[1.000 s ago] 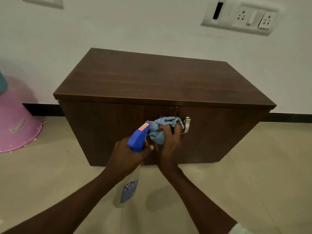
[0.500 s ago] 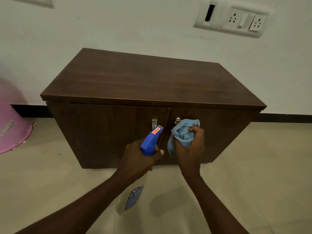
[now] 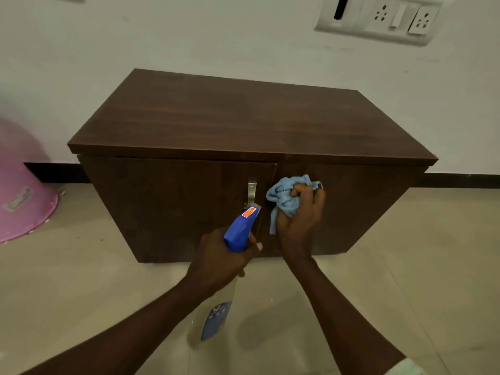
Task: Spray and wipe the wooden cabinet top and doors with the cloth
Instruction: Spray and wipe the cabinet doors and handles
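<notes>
A low dark wooden cabinet (image 3: 243,123) stands against the white wall, with two closed doors and a metal handle (image 3: 251,192) near the middle seam. My right hand (image 3: 300,220) grips a bunched light blue cloth (image 3: 286,194) and presses it on the right door beside the seam, covering that door's handle. My left hand (image 3: 219,262) holds a clear spray bottle (image 3: 240,228) with a blue trigger head, its nozzle pointing up toward the doors just below the left handle.
A pink plastic tub (image 3: 21,196) lies upturned on the tiled floor at the left. A white socket plate (image 3: 378,17) is on the wall above the cabinet's right end. Beige floor tiles (image 3: 433,266) spread around the cabinet.
My right hand with the cloth has slid rightward across the door seam, from the left of the handles to the right door. The left door's handle is uncovered now. The bottle stays in my left hand.
</notes>
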Demonstrator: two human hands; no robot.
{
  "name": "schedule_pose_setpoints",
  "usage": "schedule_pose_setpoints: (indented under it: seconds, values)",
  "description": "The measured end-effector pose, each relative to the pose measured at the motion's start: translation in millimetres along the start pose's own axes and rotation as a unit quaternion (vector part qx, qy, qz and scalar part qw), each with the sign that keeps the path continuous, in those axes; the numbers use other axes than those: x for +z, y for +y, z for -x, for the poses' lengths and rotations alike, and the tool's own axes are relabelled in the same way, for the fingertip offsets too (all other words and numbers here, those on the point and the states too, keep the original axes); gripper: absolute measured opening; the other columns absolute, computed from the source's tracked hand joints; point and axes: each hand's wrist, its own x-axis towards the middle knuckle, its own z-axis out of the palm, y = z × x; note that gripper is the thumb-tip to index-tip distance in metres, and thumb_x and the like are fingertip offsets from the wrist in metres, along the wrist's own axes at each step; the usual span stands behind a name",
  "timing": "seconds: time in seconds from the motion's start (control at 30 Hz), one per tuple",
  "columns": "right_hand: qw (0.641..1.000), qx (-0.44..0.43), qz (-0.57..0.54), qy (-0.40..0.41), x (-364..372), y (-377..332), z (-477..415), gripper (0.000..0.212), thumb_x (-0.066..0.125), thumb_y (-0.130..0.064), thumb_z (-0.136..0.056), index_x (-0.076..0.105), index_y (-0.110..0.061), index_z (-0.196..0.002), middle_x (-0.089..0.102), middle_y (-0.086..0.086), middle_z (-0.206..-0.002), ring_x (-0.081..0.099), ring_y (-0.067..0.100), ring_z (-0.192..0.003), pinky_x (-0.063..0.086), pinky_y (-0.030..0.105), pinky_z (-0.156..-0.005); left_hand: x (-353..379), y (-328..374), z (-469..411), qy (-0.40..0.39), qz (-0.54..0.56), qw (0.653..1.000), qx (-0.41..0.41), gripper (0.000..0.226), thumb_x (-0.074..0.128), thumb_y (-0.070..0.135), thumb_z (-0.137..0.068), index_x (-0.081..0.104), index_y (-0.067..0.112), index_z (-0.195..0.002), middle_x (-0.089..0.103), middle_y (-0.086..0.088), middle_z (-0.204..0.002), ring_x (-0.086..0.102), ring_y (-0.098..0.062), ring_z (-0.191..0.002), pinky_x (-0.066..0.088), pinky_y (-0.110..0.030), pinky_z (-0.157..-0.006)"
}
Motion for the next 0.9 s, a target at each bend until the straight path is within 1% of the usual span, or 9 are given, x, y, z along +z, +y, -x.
schedule_pose_setpoints:
  seconds: [0.23,0.33,0.43,0.53,0.63,0.67,0.73,0.83,0.9]
  values:
    - [0.996,-0.005,0.017,0.085,-7.5,-16.4,4.8,0.035,0.074,-0.018,-0.076,0.051,-0.017,-0.103,0.042,0.007,-0.116,0.047,0.016,-0.106,0.050,0.034,-0.087,-3.4,-8.3,2.2,-0.001,-0.006,1.000,-0.007,0.013,0.070,0.032,-0.078,0.058,0.029,-0.073,0.064,0.003,-0.054,0.064,-0.005,-0.048,0.047,-0.007,-0.049]
    - [0.999,-0.025,-0.040,-0.025,-1.0,-24.0,37.0,0.039,0.071,-0.025,-0.077,0.045,-0.022,-0.107,0.045,0.006,-0.117,0.050,0.013,-0.104,0.054,0.030,-0.082,-10.5,-10.2,2.6,0.015,-0.008,1.000,-0.015,0.011,0.070,0.025,-0.078,0.061,0.021,-0.074,0.066,0.003,-0.052,0.064,-0.007,-0.049,0.046,-0.007,-0.048]
    - [0.993,-0.022,-0.041,-0.110,21.8,-32.8,34.9,0.045,0.074,-0.031,-0.077,0.047,-0.020,-0.112,0.051,0.018,-0.122,0.056,0.027,-0.111,0.056,0.032,-0.085,-20.9,-12.8,2.3,0.045,0.000,0.999,-0.023,0.009,0.067,0.021,-0.082,0.058,0.022,-0.079,0.066,-0.002,-0.054,0.065,-0.008,-0.052,0.047,-0.008,-0.050]
    - [0.995,-0.033,-0.007,-0.089,29.8,-39.0,22.5,0.044,0.072,-0.036,-0.076,0.057,-0.011,-0.109,0.054,0.020,-0.118,0.056,0.028,-0.110,0.050,0.023,-0.085,-28.5,-16.5,1.0,0.048,-0.021,0.999,-0.012,0.011,0.067,0.022,-0.082,0.057,0.023,-0.079,0.065,-0.001,-0.056,0.065,-0.010,-0.053,0.049,-0.010,-0.052]
    - [0.997,-0.027,-0.069,-0.005,5.9,-35.1,24.6,0.033,0.061,-0.034,-0.082,0.049,-0.020,-0.109,0.055,0.013,-0.113,0.055,0.017,-0.106,0.044,0.010,-0.092,-27.5,-12.3,0.5,0.033,-0.018,0.999,0.011,0.013,0.069,0.017,-0.081,0.058,0.024,-0.078,0.063,0.000,-0.054,0.064,-0.008,-0.051,0.048,-0.009,-0.051]
    - [0.996,-0.016,-0.077,0.045,-1.6,-30.0,21.2,0.034,0.063,-0.031,-0.081,0.047,-0.021,-0.109,0.054,0.009,-0.111,0.055,0.016,-0.103,0.043,0.010,-0.091,-27.5,-10.9,-0.3,0.032,-0.004,0.999,0.019,0.014,0.069,0.016,-0.080,0.058,0.024,-0.079,0.063,-0.001,-0.056,0.064,-0.008,-0.052,0.049,-0.009,-0.051]
    - [0.992,0.031,-0.077,0.090,-13.3,-19.3,9.2,0.040,0.071,-0.023,-0.080,0.045,-0.019,-0.111,0.051,0.003,-0.110,0.056,0.015,-0.101,0.051,0.023,-0.090,-25.8,-6.8,-3.2,0.029,0.015,0.999,0.031,0.013,0.069,0.015,-0.081,0.058,0.024,-0.083,0.063,-0.002,-0.064,0.065,-0.010,-0.055,0.051,-0.011,-0.052]
    - [0.990,0.104,-0.094,0.003,-15.3,-15.6,0.7,0.043,0.075,-0.014,-0.081,0.043,-0.018,-0.109,0.056,0.006,-0.110,0.060,0.019,-0.101,0.056,0.040,-0.088,-19.8,2.8,-8.1,0.028,0.023,0.999,0.032,0.014,0.068,0.019,-0.081,0.057,0.026,-0.085,0.064,-0.002,-0.071,0.064,-0.009,-0.058,0.053,-0.014,-0.054]
    - [0.988,0.109,-0.107,0.003,-16.0,-14.7,-0.3,0.044,0.076,-0.016,-0.080,0.043,-0.022,-0.108,0.058,0.003,-0.108,0.062,0.016,-0.100,0.057,0.034,-0.085,-16.2,9.3,-10.0,0.030,0.039,0.998,0.036,0.014,0.068,0.021,-0.081,0.056,0.028,-0.085,0.063,-0.002,-0.072,0.064,-0.007,-0.058,0.052,-0.014,-0.053]
